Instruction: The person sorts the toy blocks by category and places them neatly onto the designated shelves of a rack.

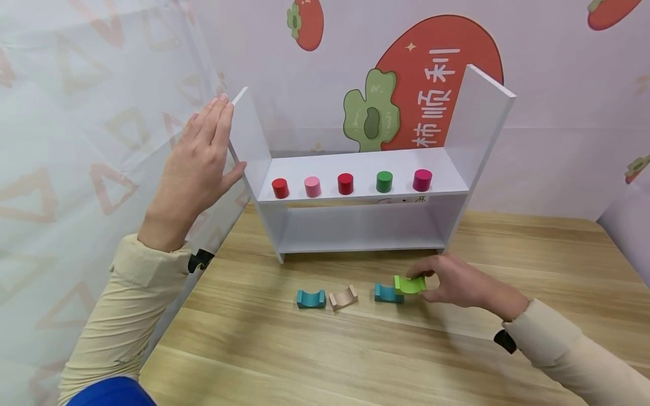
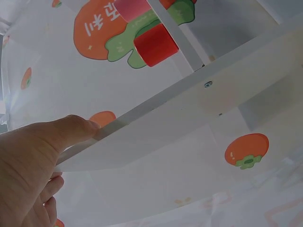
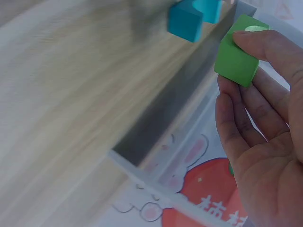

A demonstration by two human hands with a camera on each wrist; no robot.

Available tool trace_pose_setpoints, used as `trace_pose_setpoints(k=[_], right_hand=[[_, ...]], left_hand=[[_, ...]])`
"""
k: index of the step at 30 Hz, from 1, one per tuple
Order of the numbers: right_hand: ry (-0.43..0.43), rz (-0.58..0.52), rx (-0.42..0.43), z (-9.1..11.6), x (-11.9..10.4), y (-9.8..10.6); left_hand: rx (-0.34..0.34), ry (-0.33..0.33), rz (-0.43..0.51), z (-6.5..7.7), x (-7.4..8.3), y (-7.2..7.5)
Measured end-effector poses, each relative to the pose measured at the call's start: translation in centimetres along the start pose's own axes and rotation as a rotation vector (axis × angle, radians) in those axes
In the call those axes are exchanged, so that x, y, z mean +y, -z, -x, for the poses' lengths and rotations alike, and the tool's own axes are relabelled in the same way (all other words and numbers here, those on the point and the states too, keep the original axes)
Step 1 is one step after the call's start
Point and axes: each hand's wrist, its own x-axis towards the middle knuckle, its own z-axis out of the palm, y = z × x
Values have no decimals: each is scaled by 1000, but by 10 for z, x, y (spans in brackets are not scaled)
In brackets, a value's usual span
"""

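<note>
My left hand (image 1: 195, 155) is at the left side panel of a white two-tier shelf (image 1: 355, 204). In the left wrist view, the thumb (image 2: 78, 130) lies on the panel's edge, with the other fingers beyond it. My right hand (image 1: 459, 285) pinches a light green block (image 1: 409, 285) with a curved hollow in its top. The right wrist view shows the green block (image 3: 236, 56) between thumb and fingertips. Overlapping it in the head view is a teal hollowed block (image 1: 386, 294) on the table. Left of these lie another teal hollowed block (image 1: 311, 300) and a tilted beige one (image 1: 343, 299).
Along the upper shelf board stand a red cylinder (image 1: 280, 188), a pink one (image 1: 312, 186), a second red one (image 1: 346, 184), a green one (image 1: 384, 181) and a magenta one (image 1: 422, 180). The shelf stands on a wooden table (image 1: 325, 361), before a persimmon-printed backdrop (image 1: 558, 73).
</note>
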Motion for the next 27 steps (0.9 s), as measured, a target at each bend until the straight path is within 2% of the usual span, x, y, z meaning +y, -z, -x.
trace_pose_setpoints(k=[7, 16, 27], right_hand=[[23, 18, -12, -20, -10, 0], [110, -19, -13, -54, -28, -6], [75, -52, -19, -96, -49, -11]], left_hand=[[2, -7, -3, -1, 0, -1], [7, 4, -9, 1, 0, -1], [1, 20, 9, 1, 1, -1]])
